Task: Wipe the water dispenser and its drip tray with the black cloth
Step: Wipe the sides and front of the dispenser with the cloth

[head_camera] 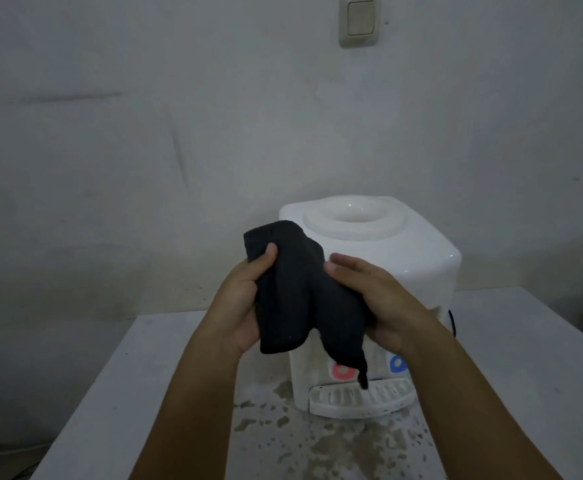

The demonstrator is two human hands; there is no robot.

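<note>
Both hands, left hand [245, 299] and right hand [376, 299], clutch the black cloth [300, 289] above the water dispenser [404, 251] on the bench [144, 375]; soft, limp, light (bunch it mid-fold for wiping).

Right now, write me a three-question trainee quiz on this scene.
1. True or false: the black cloth is already pressed on the drip tray.
2. What holds the cloth? A) left hand only B) both hands C) right hand only
3. Fill in: the tap on the person's left of the water dispenser is ____, the other blue.

Key
1. False: it is held up in front of the dispenser, only a dangling corner hanging near the tray.
2. B
3. Red; blue.
</note>
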